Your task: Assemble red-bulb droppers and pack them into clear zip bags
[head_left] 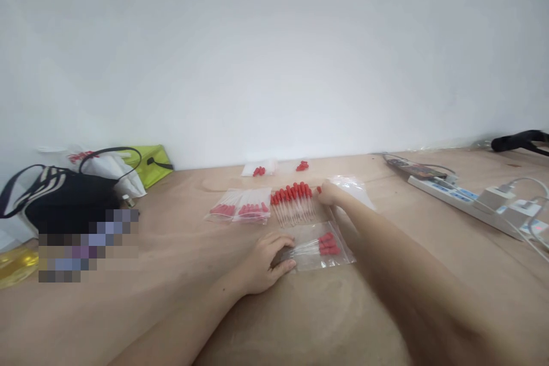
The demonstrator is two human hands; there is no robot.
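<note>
A clear bag (309, 262) with several red-tipped sticks in it lies flat near me. My left hand (268, 263) rests at its left end, thumb and fingers apart around the edge. Beyond the bag is a row of red-tipped sticks (294, 200). At the right end of that row my right hand (328, 193) has its fingers closed, with a small red tip (318, 189) showing at them. Just right of this hand lies another clear bag (355, 190). Two filled bags (222, 209) (254, 209) lie side by side left of the row.
Small piles of red pieces (259, 171) (302, 166) lie near the wall. A white power strip (463, 206) with plugs and cables is on the right, beside a dark device (416, 170). A black bag (64, 200) and a green bag (152, 166) stand at the left.
</note>
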